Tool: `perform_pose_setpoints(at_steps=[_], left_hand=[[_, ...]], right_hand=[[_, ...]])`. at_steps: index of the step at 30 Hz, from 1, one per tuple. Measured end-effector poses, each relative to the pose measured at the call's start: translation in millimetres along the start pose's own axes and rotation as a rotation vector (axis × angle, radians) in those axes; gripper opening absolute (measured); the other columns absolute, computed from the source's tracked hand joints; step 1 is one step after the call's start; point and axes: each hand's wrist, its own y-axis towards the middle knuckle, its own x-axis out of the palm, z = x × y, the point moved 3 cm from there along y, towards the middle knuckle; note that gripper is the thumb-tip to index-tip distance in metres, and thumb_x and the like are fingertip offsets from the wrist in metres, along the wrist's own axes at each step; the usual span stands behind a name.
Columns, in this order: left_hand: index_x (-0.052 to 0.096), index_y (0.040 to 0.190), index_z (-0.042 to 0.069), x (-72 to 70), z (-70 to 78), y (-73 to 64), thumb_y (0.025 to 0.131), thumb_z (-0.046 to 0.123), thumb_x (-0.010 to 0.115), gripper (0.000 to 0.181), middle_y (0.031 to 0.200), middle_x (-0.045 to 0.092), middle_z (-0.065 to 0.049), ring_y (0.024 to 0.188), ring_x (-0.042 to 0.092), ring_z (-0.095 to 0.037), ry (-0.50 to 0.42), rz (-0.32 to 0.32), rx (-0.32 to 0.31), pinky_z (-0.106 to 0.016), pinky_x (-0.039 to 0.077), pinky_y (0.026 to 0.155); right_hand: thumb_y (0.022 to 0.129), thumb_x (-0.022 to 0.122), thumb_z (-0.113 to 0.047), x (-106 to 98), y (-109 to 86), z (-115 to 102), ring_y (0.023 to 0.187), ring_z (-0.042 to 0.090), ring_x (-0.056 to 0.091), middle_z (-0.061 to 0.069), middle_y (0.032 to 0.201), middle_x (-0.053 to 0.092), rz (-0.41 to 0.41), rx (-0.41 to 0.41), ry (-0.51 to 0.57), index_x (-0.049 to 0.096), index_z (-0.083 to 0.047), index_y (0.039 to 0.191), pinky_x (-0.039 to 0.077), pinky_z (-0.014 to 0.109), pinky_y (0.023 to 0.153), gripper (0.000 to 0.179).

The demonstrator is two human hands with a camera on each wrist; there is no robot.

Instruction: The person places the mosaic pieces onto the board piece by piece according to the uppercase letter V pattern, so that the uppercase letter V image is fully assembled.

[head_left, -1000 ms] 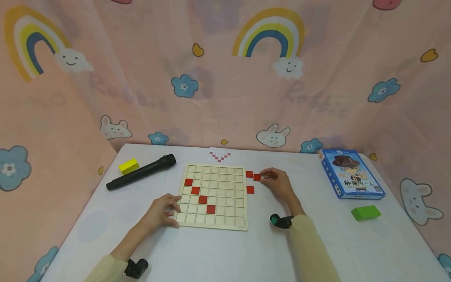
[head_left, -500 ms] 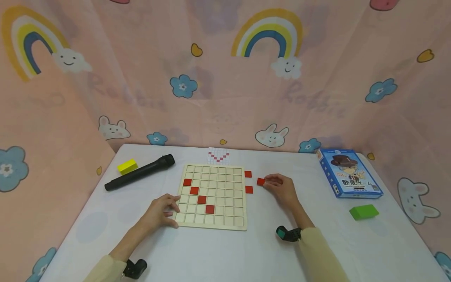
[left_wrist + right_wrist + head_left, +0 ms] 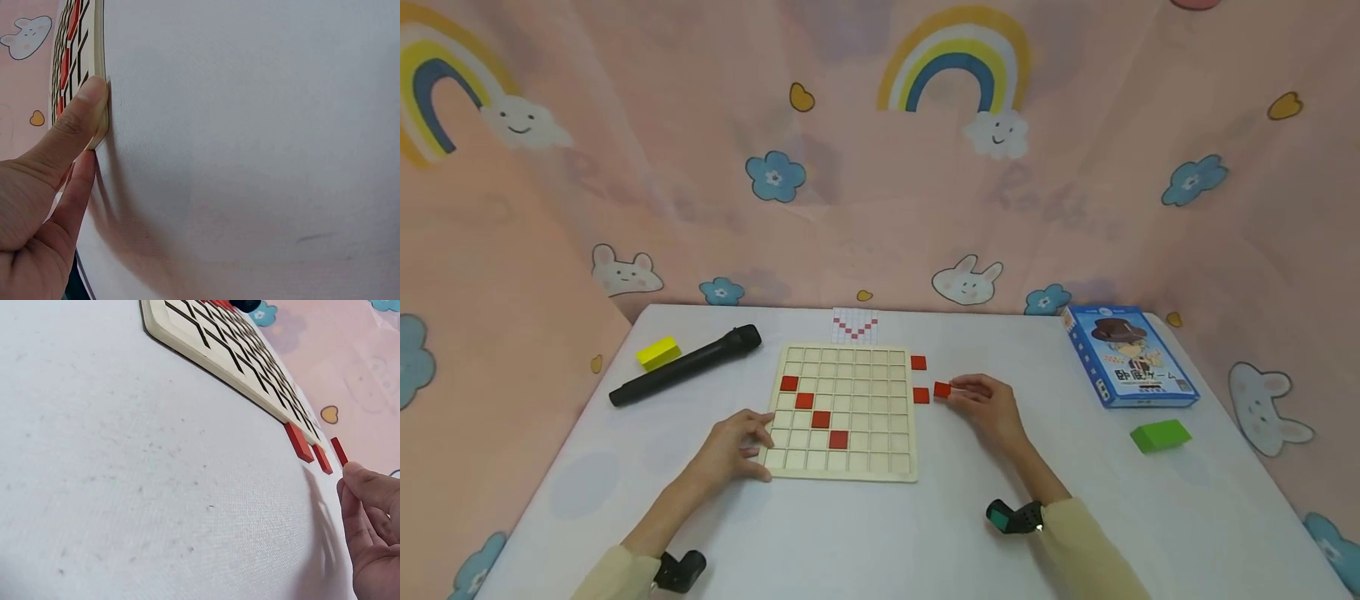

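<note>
A cream grid board lies on the white table, with several red square tiles set in its cells in a descending diagonal. My left hand holds the board's near-left corner, thumb and finger on its edges, as the left wrist view shows. Between thumb and fingertips my right hand pinches another red tile, just right of the board. Two loose red tiles lie at the board's right edge, one above the other.
Behind the board is a small pattern card with a V of red squares. At left lie a black microphone and a yellow block. A blue game box and a green block sit at right.
My right hand has taken the middle loose tile and drawn it right, away from the other two. The left hand stays on the board. The head view has shifted slightly.
</note>
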Motion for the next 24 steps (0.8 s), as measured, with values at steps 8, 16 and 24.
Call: perform_pose_setpoints(at_steps=[8,16,24], left_hand=[[0.065,0.080,0.004,-1.7,1.0,-0.8,0.052,-0.005,0.088,0.037,0.128,0.056,-0.019,0.116,0.054,-0.039,0.002,-0.002,0.008,-0.026,0.058,0.078],[0.065,0.079,0.004,-0.1,0.7,0.6,0.051,-0.004,0.089,0.037,0.128,0.056,-0.019,0.116,0.054,-0.038,0.011,0.001,-0.002,-0.026,0.058,0.078],[0.065,0.079,0.004,0.2,-2.9,0.5,0.051,-0.003,0.089,0.038,0.128,0.057,-0.019,0.116,0.053,-0.038,0.011,-0.001,0.001,-0.025,0.058,0.077]], right_hand=[[0.086,0.071,-0.005,7.7,-11.1,-5.9,0.098,0.024,0.066,0.015,0.113,0.066,-0.001,0.022,-0.001,0.064,-0.002,0.113,0.054,0.020,0.085,0.028],[0.084,0.071,-0.002,23.2,-22.5,-10.7,0.094,0.023,0.068,0.013,0.110,0.068,-0.017,-0.012,0.008,0.065,-0.002,0.112,0.055,0.023,0.085,0.028],[0.080,0.074,0.001,41.2,-30.1,-18.3,0.090,0.023,0.068,0.011,0.104,0.069,-0.020,-0.063,0.024,0.067,-0.002,0.105,0.056,0.025,0.083,0.026]])
